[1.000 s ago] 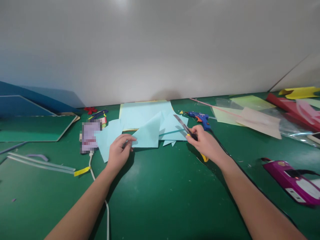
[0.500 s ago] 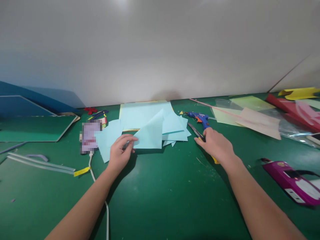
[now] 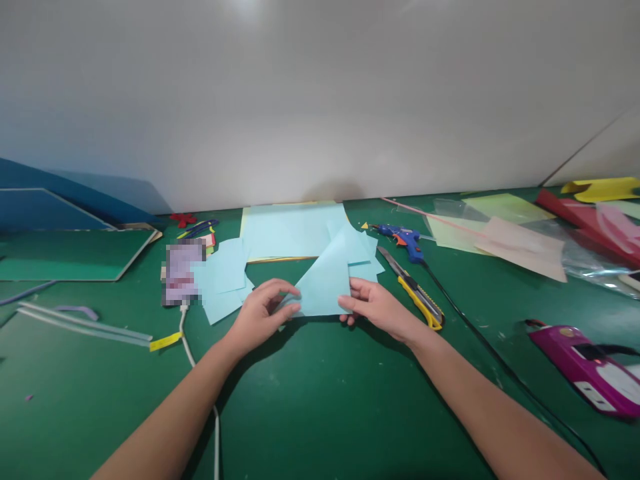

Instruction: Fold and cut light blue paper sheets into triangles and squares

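Observation:
Between my hands is a light-blue triangular piece of paper point(image 3: 325, 283), raised a little off the green table. My left hand point(image 3: 265, 308) pinches its left corner between thumb and fingers. At its right edge, my right hand point(image 3: 373, 305) grips it, thumb on the near face and fingers behind. Behind the triangle lies a stack of light-blue sheets point(image 3: 287, 230). Loose blue pieces point(image 3: 227, 267) lie to the left, and more cut pieces point(image 3: 367, 257) show partly behind the triangle. Right of my right hand rests a yellow utility knife point(image 3: 417, 297), its blade out.
A blue glue gun point(image 3: 407, 241) with a black cord lies beyond the knife. Coloured sheets point(image 3: 520, 247) spread at the right, near a magenta power strip point(image 3: 583, 367). At left are a blurred-out object point(image 3: 183, 270), a white cable point(image 3: 217, 433) and a green board point(image 3: 60, 257).
My right hand has let go of the utility knife, leaving it on the table, and has moved left to take the triangle's right edge. The paper has come slightly nearer and to the right.

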`<move>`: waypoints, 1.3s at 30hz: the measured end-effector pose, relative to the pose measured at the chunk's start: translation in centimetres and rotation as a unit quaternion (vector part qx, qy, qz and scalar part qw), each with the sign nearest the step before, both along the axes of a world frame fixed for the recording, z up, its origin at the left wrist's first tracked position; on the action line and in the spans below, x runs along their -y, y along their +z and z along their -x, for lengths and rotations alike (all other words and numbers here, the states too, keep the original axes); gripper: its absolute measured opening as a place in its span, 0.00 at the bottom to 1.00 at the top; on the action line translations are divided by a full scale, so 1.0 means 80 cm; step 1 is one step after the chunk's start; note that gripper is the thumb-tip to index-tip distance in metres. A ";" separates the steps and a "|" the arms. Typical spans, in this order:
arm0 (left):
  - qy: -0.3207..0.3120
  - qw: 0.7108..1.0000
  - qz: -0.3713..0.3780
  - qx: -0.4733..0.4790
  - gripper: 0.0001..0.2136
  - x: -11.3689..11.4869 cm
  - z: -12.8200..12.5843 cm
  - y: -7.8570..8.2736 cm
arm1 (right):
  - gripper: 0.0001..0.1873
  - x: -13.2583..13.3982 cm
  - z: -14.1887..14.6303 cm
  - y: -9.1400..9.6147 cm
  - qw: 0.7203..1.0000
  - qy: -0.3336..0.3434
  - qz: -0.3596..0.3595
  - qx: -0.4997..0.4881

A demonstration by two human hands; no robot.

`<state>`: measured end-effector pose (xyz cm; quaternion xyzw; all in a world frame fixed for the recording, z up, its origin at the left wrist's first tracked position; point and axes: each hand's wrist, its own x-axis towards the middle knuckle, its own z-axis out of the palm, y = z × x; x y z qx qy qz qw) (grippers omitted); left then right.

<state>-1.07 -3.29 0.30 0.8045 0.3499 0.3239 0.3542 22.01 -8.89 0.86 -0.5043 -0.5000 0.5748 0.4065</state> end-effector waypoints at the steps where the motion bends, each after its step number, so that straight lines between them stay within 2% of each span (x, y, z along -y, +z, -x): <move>1: 0.001 1.000 -0.002 -0.018 0.10 0.001 0.000 0.002 | 0.24 0.000 0.001 0.000 1.000 -0.001 0.012 -0.008; 6: -0.030 0.997 -0.007 -0.075 0.26 0.009 -0.005 0.009 | 0.22 -0.001 0.002 0.000 0.998 -0.025 0.050 -0.008; 13: -0.058 0.996 0.042 -0.052 0.28 0.012 -0.006 0.004 | 0.25 -0.002 0.008 -0.002 0.997 -0.058 0.054 0.009; 18: 0.041 0.995 0.090 -0.007 0.22 0.004 -0.003 -0.004 | 0.26 -0.002 0.008 0.000 0.996 -0.060 0.060 0.033; 21: 0.046 0.986 0.153 0.045 0.24 0.001 -0.002 -0.002 | 0.25 0.000 0.008 0.003 0.997 -0.020 0.055 0.050; 24: 0.057 0.976 0.205 0.053 0.31 0.001 0.000 0.004 | 0.22 0.003 0.008 0.008 0.996 0.048 0.040 0.061; 27: 0.085 0.975 0.192 0.075 0.34 0.000 0.001 0.009 | 0.21 0.004 0.005 0.009 0.994 0.079 0.029 0.063; 29: 0.088 0.975 0.188 0.084 0.35 -0.001 0.002 0.009 | 0.26 0.005 0.001 0.008 0.996 0.075 0.026 0.049; 31: 0.078 0.976 0.186 0.078 0.33 -0.003 0.004 0.008 | 0.40 0.006 -0.005 0.006 0.997 0.062 0.021 0.043; 33: 0.067 0.983 0.160 0.056 0.27 -0.005 0.005 0.008 | 0.49 0.006 -0.011 0.005 0.997 0.050 0.005 0.052; 34: 0.059 0.987 0.141 0.041 0.23 -0.006 0.005 0.007 | 0.49 0.005 -0.014 0.004 0.997 0.049 -0.004 0.058; 35: 0.049 0.991 0.124 0.024 0.19 -0.007 0.005 0.008 | 0.46 0.005 -0.016 0.004 0.997 0.054 -0.009 0.063; 37: 0.032 0.994 0.101 -0.013 0.14 -0.008 0.006 0.008 | 0.32 0.005 -0.022 0.005 0.993 0.085 -0.013 0.075; 39: 0.026 0.994 0.096 -0.043 0.12 -0.008 0.006 0.009 | 0.21 0.004 -0.027 0.006 0.987 0.133 -0.016 0.088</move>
